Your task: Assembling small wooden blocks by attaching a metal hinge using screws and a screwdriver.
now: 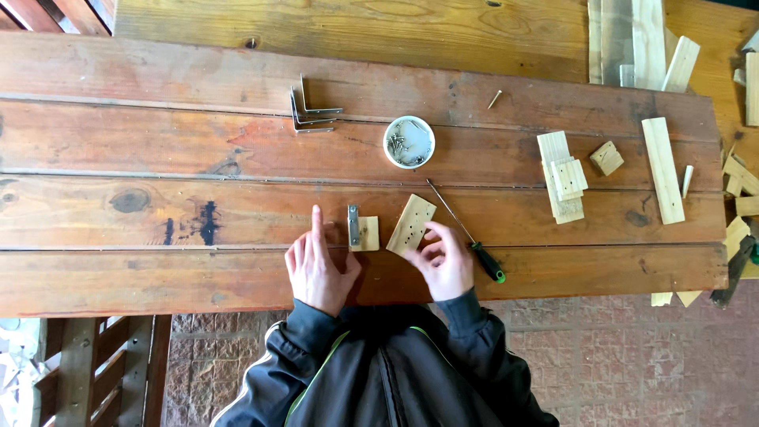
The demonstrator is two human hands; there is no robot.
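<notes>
Left hand (pixel 316 269): lower centre, open, index finger extended, touching nothing, beside small wood block w/ metal bracket (pixel 361 232). Right hand (pixel 444 261): fingers curled loosely on drilled wood piece (pixel 411 224), centre frame. Screwdriver (pixel 468 237) just right. Screw bowl (pixel 409 141) above.

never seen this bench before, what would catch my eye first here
Two hands at the near edge: the left hand lies beside a small wood block with a metal plate, and the right hand touches a drilled wood strip. Behind them stands a white bowl of screws, with a green-handled screwdriver to its right.
</notes>
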